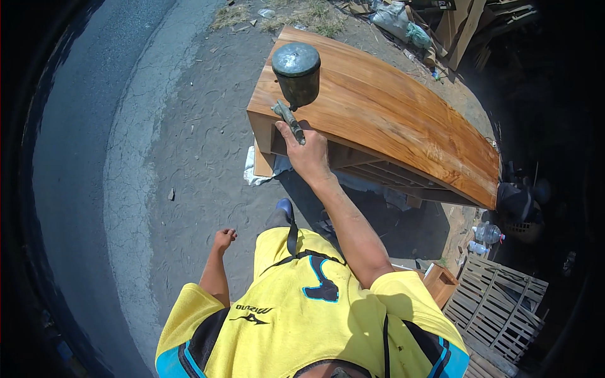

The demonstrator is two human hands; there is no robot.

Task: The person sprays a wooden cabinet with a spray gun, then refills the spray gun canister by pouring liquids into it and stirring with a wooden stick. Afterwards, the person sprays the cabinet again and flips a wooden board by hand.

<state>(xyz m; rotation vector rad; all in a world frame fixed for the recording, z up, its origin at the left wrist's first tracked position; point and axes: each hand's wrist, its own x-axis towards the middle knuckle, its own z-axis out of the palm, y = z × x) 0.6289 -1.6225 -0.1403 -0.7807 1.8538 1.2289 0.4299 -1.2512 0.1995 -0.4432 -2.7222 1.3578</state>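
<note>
My right hand (307, 154) is wrapped round the handle of a spray gun (288, 118), whose dull metal paint cup (297, 74) stands on top. The gun is over the near left corner of a long wooden cabinet (391, 110) with a glossy brown, grained top. Beneath that top, open compartments show along the side nearest me. My left hand (224, 239) hangs at my side, its fingers curled in, with nothing visible in them. The far side of the gun's trigger is hidden by my fingers.
White sheeting (258, 175) lies under the cabinet's left end. A slatted wooden pallet (498, 302) and clear plastic bottles (488, 233) are at the right. Scrap boards and bags (397, 19) are piled at the back right. A paved road (82, 157) runs along the left.
</note>
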